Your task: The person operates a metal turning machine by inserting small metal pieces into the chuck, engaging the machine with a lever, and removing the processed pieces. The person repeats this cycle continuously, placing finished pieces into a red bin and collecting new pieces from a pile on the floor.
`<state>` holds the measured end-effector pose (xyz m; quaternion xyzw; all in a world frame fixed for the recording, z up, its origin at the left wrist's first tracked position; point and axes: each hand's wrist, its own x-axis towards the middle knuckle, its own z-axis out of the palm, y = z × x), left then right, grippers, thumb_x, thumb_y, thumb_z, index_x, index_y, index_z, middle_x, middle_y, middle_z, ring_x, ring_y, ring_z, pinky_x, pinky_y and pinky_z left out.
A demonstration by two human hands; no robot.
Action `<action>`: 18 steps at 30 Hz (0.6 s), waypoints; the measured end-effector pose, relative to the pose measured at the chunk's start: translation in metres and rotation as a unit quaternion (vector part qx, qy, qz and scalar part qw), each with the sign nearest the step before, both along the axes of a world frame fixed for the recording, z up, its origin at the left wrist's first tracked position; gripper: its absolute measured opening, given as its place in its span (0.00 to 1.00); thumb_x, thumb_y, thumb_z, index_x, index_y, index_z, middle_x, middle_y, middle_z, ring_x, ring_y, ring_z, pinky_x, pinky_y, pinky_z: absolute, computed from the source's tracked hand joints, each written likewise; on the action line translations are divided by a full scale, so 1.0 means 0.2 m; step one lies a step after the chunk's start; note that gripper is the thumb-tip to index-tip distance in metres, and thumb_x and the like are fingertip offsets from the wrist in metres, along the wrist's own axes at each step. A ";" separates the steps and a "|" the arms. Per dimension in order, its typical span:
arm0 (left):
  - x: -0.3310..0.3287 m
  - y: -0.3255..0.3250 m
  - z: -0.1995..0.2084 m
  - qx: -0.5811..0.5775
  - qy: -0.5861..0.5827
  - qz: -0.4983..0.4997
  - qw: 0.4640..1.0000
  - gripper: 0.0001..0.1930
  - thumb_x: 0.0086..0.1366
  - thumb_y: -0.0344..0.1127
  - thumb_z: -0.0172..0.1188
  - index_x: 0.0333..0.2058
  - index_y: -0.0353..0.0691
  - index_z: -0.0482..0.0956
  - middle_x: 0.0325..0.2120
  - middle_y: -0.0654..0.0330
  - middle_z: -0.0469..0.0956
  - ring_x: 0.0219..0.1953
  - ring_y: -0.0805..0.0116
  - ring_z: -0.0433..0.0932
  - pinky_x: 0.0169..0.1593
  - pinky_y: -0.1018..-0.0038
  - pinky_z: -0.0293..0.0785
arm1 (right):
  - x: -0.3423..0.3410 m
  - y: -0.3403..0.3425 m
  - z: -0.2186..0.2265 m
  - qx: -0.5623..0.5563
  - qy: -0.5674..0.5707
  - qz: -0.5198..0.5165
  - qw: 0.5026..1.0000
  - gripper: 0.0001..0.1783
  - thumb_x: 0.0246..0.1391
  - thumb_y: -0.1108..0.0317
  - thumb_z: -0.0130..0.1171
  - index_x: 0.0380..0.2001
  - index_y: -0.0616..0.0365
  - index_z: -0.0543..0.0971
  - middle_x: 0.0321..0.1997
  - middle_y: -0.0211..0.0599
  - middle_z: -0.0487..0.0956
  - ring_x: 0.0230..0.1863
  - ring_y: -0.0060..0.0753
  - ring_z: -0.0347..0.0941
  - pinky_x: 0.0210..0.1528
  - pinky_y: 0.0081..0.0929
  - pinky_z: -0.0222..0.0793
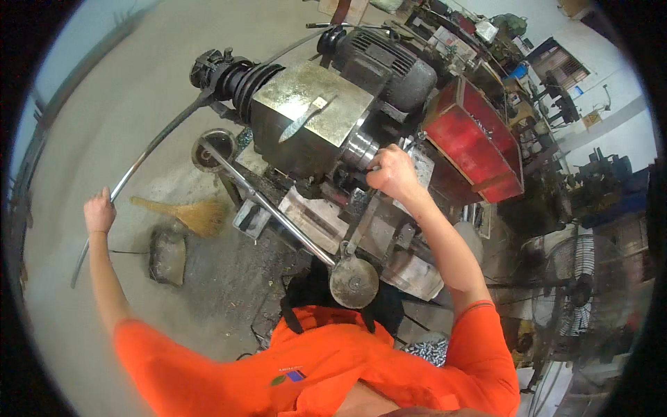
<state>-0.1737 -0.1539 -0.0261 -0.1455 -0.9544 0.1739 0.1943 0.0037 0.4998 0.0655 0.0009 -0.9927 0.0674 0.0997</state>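
My left hand (99, 212) is stretched far out to the left and closed around a long curved metal lever (149, 154) that runs up to the dark ribbed end of a heavy machine (313, 115). My right hand (392, 174) reaches forward to the machine's shiny round spindle (361, 149) and is closed on a small part there; what it holds is hidden by the fingers. A long steel bar (271, 208) with a round disc end (354, 281) lies diagonally below the machine, in front of my orange shirt.
A red metal bin (479, 139) stands right of the machine. A straw broom (187, 214) and a dustpan (168, 257) lie on the concrete floor at left. A standing fan (583, 285) is at right, with cluttered workbenches (528, 62) behind.
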 end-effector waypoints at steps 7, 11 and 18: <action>0.00 0.33 0.10 0.196 -0.085 0.182 0.960 0.12 0.55 0.33 0.56 0.38 0.37 0.78 0.31 0.49 0.79 0.35 0.50 0.78 0.40 0.58 0.74 | 0.08 0.00 0.05 -0.026 0.020 0.054 0.998 0.17 0.24 0.63 0.54 0.24 0.56 0.82 0.38 0.42 0.78 0.42 0.50 0.70 0.45 0.35 0.68; 0.29 0.85 -0.16 0.523 0.117 -0.197 0.821 0.14 0.57 0.29 0.58 0.44 0.38 0.75 0.32 0.52 0.79 0.33 0.58 0.79 0.40 0.70 0.73 | 0.36 0.05 0.14 -0.110 0.160 0.094 0.976 0.20 0.25 0.66 0.59 0.30 0.59 0.80 0.45 0.44 0.76 0.44 0.51 0.68 0.46 0.37 0.67; 0.45 1.46 -0.88 0.150 -0.337 -0.095 0.925 0.22 0.49 0.49 0.65 0.37 0.38 0.76 0.34 0.49 0.79 0.40 0.53 0.78 0.43 0.61 0.73 | 1.29 0.34 0.07 -0.178 0.094 -0.196 0.960 0.20 0.29 0.74 0.58 0.34 0.58 0.80 0.47 0.45 0.76 0.48 0.48 0.73 0.49 0.33 0.69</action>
